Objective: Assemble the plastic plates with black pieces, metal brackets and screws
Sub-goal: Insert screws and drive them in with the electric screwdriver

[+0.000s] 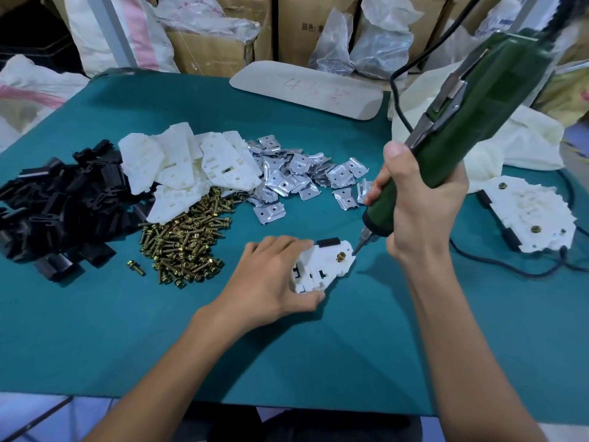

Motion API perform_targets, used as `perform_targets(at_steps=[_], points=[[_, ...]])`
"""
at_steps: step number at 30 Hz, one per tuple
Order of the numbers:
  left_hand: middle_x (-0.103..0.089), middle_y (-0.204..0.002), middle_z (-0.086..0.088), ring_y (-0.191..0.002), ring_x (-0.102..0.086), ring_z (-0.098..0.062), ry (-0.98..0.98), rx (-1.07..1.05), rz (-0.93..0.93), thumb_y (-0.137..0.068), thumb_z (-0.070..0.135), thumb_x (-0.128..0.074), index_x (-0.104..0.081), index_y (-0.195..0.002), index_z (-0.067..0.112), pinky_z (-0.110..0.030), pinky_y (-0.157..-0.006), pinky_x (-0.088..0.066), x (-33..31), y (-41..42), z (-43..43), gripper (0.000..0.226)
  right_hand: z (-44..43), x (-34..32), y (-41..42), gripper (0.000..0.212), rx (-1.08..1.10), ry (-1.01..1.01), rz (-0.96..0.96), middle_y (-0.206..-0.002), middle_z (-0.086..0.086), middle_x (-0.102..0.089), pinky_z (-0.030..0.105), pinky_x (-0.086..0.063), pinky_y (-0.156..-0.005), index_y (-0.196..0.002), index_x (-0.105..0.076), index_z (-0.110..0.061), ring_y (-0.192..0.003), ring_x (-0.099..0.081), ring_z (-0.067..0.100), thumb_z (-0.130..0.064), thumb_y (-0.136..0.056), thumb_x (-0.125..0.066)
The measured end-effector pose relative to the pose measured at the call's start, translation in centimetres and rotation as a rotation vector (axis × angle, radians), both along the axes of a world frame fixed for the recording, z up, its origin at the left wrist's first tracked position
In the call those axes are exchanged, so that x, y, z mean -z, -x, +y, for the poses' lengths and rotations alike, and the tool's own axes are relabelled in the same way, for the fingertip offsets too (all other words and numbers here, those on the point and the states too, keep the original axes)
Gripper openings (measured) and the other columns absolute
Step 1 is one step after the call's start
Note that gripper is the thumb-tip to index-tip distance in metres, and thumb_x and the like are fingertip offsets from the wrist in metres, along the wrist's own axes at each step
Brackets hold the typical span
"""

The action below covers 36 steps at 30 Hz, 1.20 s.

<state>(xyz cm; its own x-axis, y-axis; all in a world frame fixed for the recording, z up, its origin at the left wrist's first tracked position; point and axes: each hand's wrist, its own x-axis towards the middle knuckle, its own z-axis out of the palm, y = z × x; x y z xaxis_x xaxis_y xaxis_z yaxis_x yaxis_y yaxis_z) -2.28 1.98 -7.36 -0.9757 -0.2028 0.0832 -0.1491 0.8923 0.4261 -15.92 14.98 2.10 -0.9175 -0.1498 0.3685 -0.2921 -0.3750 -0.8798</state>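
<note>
**A:** What takes up the most room?

**B:** The teal bench. I'll place everything else from the working plate, the white one lying flat near the bench's middle.

**A:** Go on, biggest first.

**B:** Far to the left of the working plate is the heap of black pieces. Between that heap and the working plate, but farther back, lies the pile of plastic plates. Straight behind the working plate, the metal brackets are scattered.

**A:** The tool?

**B:** A green electric screwdriver slants down from the upper right. Its bit ends just beside the working plate's far right corner; I cannot tell whether it touches. Well to the right of the working plate sits a stack of finished plates, with black pieces and brass screw heads showing. To the left, nearer than the black heap, is the pile of screws.

**A:** And the hands?

**B:** The right hand is right of and behind the working plate, its fingers wrapped tight round the screwdriver's barrel. The left hand lies on the working plate's left part. Its fingers curl over the far edge and its thumb hooks the near edge, gripping the plate on the bench.

**A:** Small things?

**B:** A fitted black piece sits along the working plate's far edge. A brass screw stands upright in the plate near its right end. One loose screw lies far to the left, just beside the screw pile.
</note>
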Motion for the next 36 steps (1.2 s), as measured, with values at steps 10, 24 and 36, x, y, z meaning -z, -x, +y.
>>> perform_targets(at_steps=[10,24,36], points=[[-0.059,-0.133,0.012,-0.12,-0.045,-0.007,-0.041,-0.001,0.114,-0.076,0.074,-0.056,-0.055,-0.142,0.025,-0.026,-0.096,-0.028,0.4,-0.3,0.0,0.082,-1.2,1.4,0.5,0.02,0.008,-0.016,-0.026,-0.057,0.002,-0.055,0.031,-0.047,-0.049,-0.084,-0.054,-0.011,-0.042,-0.049,0.025,-0.018,-0.08,-0.071],[-0.061,-0.132,0.012,-0.119,-0.045,-0.004,-0.064,-0.02,0.135,-0.074,0.071,-0.064,-0.057,-0.14,0.026,-0.02,-0.094,-0.024,0.5,-0.4,0.1,0.08,-2.0,1.5,-0.4,0.018,-0.012,-0.089,0.024,-0.063,0.004,-0.056,0.033,-0.049,-0.049,-0.076,-0.06,-0.033,-0.043,-0.052,0.026,-0.023,-0.081,-0.075],[-0.06,-0.133,0.014,-0.119,-0.045,-0.004,-0.085,-0.019,0.14,-0.075,0.074,-0.062,-0.055,-0.14,0.027,-0.023,-0.096,-0.028,0.7,-0.4,0.0,0.08,-1.8,1.5,-0.3,0.018,-0.014,-0.087,0.028,-0.064,0.003,-0.057,0.033,-0.049,-0.049,-0.079,-0.061,-0.034,-0.044,-0.052,0.026,-0.023,-0.082,-0.075]])
